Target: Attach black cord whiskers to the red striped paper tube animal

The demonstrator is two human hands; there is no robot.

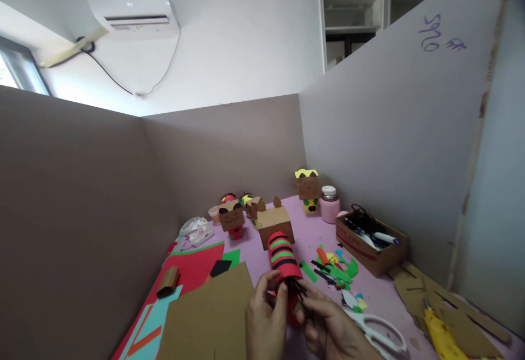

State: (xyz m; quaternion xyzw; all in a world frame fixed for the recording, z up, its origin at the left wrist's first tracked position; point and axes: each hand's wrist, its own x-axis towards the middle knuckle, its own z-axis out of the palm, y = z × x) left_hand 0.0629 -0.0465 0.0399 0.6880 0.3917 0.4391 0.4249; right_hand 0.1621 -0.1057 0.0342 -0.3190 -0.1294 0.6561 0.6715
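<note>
Hands meet at six o'clock on the pink bench (311, 234): left hand (264, 316) and right hand (328, 324) both pinching the near end of a red paper tube banded with green and black strips (282, 256), where black strips hang loose. Best, I judge, to steady the tube and press each strip flat. White scissors (379, 332) lie at four o'clock.

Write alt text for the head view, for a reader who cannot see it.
Two hands, left hand and right hand, hold a red paper tube banded green and black above a pink table. Around lie white scissors, paper scraps, cardboard box figures and a box of markers.
</note>
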